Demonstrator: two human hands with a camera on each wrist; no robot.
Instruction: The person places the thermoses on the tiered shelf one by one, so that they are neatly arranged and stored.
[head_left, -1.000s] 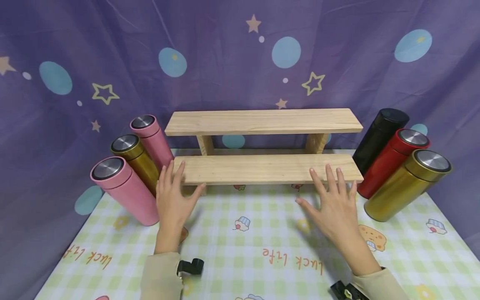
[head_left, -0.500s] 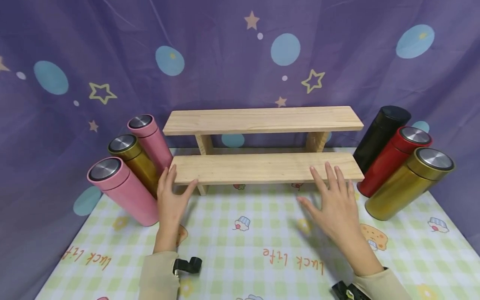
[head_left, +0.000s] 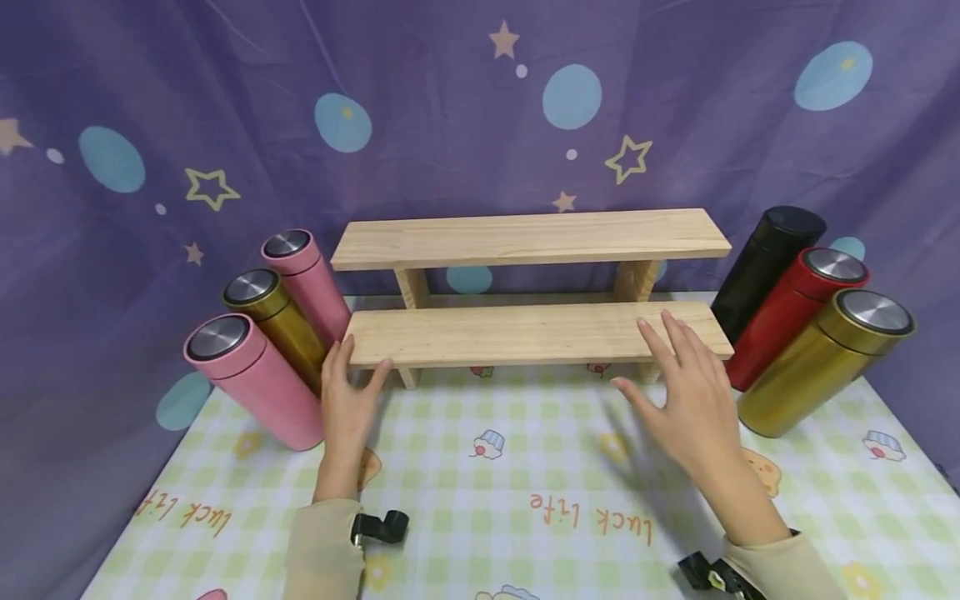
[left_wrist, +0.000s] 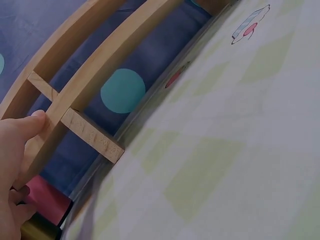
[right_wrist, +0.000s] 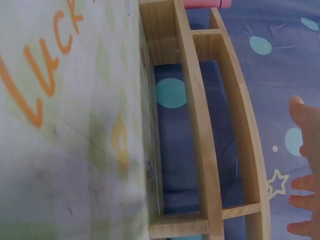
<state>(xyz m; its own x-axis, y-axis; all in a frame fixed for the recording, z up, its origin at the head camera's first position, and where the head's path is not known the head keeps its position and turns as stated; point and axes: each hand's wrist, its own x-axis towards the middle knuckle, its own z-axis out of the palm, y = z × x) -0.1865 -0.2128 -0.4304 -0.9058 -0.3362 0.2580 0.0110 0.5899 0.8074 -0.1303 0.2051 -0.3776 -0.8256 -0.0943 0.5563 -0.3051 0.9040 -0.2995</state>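
A two-tier light wooden shelf (head_left: 525,333) stands at the back middle of the table. My left hand (head_left: 348,404) grips the left front corner of its lower board. In the left wrist view the thumb (left_wrist: 31,125) presses the board's front edge, with the other fingers curled at its end. My right hand (head_left: 693,408) is spread near the lower board's right end, fingers straight and overlapping the board in the head view. In the right wrist view that hand (right_wrist: 307,165) appears apart from the shelf, holding nothing.
Left of the shelf stand a front pink flask (head_left: 258,383), a gold flask (head_left: 281,321) and a rear pink flask (head_left: 311,279). At right are black (head_left: 765,262), red (head_left: 795,312) and gold (head_left: 821,362) flasks. A purple curtain (head_left: 450,50) hangs behind the checked tablecloth (head_left: 450,500).
My left hand has moved from over the lower board to its left end, the thumb now at the front edge. My right hand has shifted slightly right, its fingers closer together.
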